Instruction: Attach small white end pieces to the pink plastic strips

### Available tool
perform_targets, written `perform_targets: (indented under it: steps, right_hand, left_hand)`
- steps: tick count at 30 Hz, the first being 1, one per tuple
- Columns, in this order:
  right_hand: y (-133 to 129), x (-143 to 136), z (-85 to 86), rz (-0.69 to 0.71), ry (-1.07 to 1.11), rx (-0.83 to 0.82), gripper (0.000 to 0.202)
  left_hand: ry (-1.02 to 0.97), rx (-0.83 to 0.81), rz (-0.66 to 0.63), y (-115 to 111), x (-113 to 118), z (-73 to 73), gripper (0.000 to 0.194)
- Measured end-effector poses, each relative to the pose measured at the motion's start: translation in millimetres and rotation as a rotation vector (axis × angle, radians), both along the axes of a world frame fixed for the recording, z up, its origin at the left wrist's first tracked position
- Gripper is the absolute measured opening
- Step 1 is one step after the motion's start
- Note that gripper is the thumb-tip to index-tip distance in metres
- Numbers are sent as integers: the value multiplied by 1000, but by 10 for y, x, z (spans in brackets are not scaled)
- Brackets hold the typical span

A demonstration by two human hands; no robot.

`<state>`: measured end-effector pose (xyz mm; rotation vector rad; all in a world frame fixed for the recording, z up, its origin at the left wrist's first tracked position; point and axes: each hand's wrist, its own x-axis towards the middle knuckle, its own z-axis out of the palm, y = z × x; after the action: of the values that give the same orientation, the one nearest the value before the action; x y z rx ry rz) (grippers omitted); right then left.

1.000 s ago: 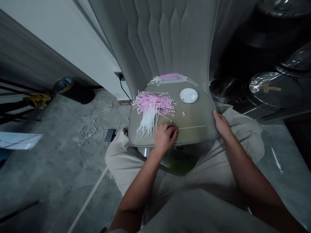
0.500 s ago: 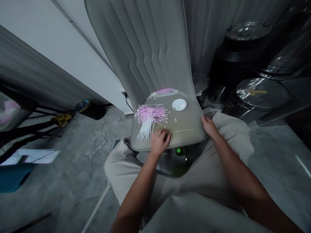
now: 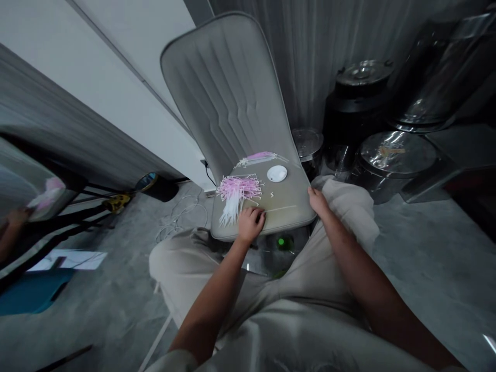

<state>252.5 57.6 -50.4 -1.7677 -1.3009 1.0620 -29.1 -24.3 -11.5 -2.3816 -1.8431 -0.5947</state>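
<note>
Our left hand (image 3: 250, 223) pinches one end of a thin, light, bendy plastic strip (image 3: 279, 208); our right hand (image 3: 318, 199) rests loosely open on the chair seat (image 3: 290, 199) edge.

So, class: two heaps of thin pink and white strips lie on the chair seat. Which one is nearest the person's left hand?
The loose, fanned-out heap beside the left hand; the tidier bundle lies by the backrest.

Chair seat (image 3: 289, 214): matt grey cloth. Sticks (image 3: 236, 194): thin plastic. Pots (image 3: 395, 155): glossy metal.
</note>
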Motion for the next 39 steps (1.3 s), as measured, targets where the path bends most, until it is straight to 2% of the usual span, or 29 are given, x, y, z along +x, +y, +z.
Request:
perform_targets:
  steps: [7, 9, 11, 13, 16, 19, 21, 24, 28, 34, 39]
  right_hand:
    - [-32, 25, -8, 11, -106, 23, 36]
    - [-47, 31, 11, 4, -162, 56, 42]
    - [-50, 33, 61, -7, -236, 107, 52]
    - [-24, 11, 142, 3, -313, 170, 59]
    - [74, -110, 276, 38, -405, 227, 65]
    - [178, -330, 358, 36, -473, 222, 64]
    - [213, -473, 370, 21, -516, 213, 60]
    - [215, -586, 352, 0, -565, 207, 58]
    - [206, -585, 333, -3, -584, 207, 54]
    - [204, -608, 344, -22, -620, 205, 51]
    - [176, -657, 368, -25, -738, 217, 50]
  left_hand:
    - [-47, 82, 43, -23, 37, 24, 24]
    - [-80, 124, 75, 13, 61, 102, 26]
    - [-115, 164, 77, 142, 87, 251, 29]
    - [-149, 203, 71, 386, 98, 454, 31]
    - [-146, 223, 58, 937, 60, 773, 32]
    - [42, 17, 91, 1578, -61, 986, 38]
    - [92, -71, 101, 1974, -175, 1038, 36]
    - [168, -212, 149, 2451, -323, 1010, 32]
    - [285, -333, 173, 2872, -351, 898, 29]
    - [482, -436, 115, 3280, -219, 726, 36]
    - [600, -491, 68, 3471, -155, 613, 34]
